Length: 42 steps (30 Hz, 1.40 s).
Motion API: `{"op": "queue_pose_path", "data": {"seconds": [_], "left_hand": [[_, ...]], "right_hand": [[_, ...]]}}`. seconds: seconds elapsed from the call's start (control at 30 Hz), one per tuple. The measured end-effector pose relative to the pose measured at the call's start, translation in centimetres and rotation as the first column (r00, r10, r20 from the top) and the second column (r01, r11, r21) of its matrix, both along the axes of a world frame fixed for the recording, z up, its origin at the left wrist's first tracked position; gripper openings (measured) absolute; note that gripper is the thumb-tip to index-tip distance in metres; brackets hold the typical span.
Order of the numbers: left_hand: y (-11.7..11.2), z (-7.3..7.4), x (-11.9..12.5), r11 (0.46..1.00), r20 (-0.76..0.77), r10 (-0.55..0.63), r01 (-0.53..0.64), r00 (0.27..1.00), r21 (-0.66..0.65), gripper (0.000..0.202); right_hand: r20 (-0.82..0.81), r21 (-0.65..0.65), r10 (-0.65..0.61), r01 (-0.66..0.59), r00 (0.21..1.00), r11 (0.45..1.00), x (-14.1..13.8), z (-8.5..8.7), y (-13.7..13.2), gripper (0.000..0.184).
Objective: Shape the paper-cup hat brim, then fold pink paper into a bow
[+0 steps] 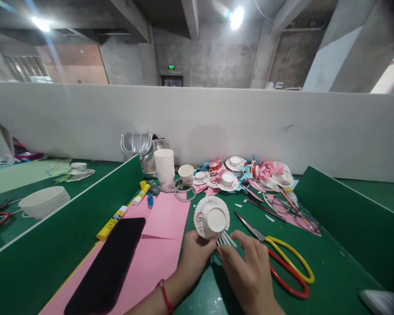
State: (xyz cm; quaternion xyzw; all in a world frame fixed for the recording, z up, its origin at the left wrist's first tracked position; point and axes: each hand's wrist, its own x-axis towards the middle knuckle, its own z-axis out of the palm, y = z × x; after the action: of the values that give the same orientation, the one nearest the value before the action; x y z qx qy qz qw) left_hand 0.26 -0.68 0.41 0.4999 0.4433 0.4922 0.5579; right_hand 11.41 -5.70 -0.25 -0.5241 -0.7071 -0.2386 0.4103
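Note:
In the head view, a white paper cup [216, 220] is cut into many narrow strips that fan out round its base like petals. My left hand [198, 255] grips the cup from below left, thumb against its lower side. Close by on the right, my right hand [246, 262] has its thumb and index finger curled around several loose strips [226, 239] at the cup's lower edge. Part of the cup's underside is hidden by my fingers. Scissors [265, 238] with one yellow and one red handle lie partly open beside my right hand.
Pink paper [166, 218] and a black phone [108, 267] lie left, with glue sticks [111, 223]. Behind stand stacked paper cups [164, 168], a tape ring [184, 191] and finished paper-cup flowers [228, 179]. Glasses [295, 214] rest right. Green dividers [351, 227] flank the table.

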Motion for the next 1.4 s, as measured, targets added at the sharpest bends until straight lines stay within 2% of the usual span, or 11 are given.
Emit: {"op": "queue_pose_path", "data": {"seconds": [0.13,0.23,0.33,0.47,0.63,0.83,1.0,1.23,1.4], "left_hand": [[-0.6,0.0,0.3,1.000,-0.043,0.001,0.000,0.999,0.010,0.004],[-0.7,-0.1,0.4,1.000,-0.064,-0.009,0.010,0.998,0.019,0.003],[-0.7,0.0,0.4,0.999,-0.075,-0.020,0.022,0.997,0.025,0.006],[-0.6,0.1,0.4,1.000,-0.047,-0.003,0.002,0.999,-0.010,0.010],[-0.5,-0.1,0.4,0.999,0.042,-0.018,0.020,0.999,-0.045,0.015],[-0.7,0.2,0.3,0.991,0.083,-0.112,0.117,0.990,-0.067,0.018],[-0.9,0.6,0.1,0.978,0.096,-0.175,0.184,0.980,-0.100,0.016],[-0.9,0.3,0.1,0.974,0.089,-0.191,0.200,0.978,-0.106,0.015],[-0.8,0.6,0.0,0.963,0.177,-0.238,0.257,0.955,-0.087,0.024]], "right_hand": [[-0.172,-0.122,-0.025,0.004,0.985,0.993,0.5,-0.3,0.4,0.010],[-0.337,-0.193,0.005,-0.074,0.941,0.978,0.8,-0.6,0.9,0.010],[-0.522,-0.254,0.041,-0.201,0.852,0.946,0.8,-0.7,1.2,0.013],[-0.727,-0.324,0.025,-0.375,0.686,0.869,0.7,-0.6,1.4,0.016],[-0.828,-0.364,-0.035,-0.489,0.560,0.793,0.5,-0.3,1.4,0.019],[-0.890,-0.322,-0.092,-0.474,0.446,0.820,0.2,0.0,1.3,0.021],[-0.904,-0.318,-0.116,-0.464,0.413,0.827,0.3,0.1,1.3,0.022],[-0.895,-0.328,-0.121,-0.451,0.429,0.830,0.3,0.1,1.2,0.020],[-0.896,-0.308,-0.096,-0.452,0.434,0.837,0.3,-0.1,1.2,0.018]]}}
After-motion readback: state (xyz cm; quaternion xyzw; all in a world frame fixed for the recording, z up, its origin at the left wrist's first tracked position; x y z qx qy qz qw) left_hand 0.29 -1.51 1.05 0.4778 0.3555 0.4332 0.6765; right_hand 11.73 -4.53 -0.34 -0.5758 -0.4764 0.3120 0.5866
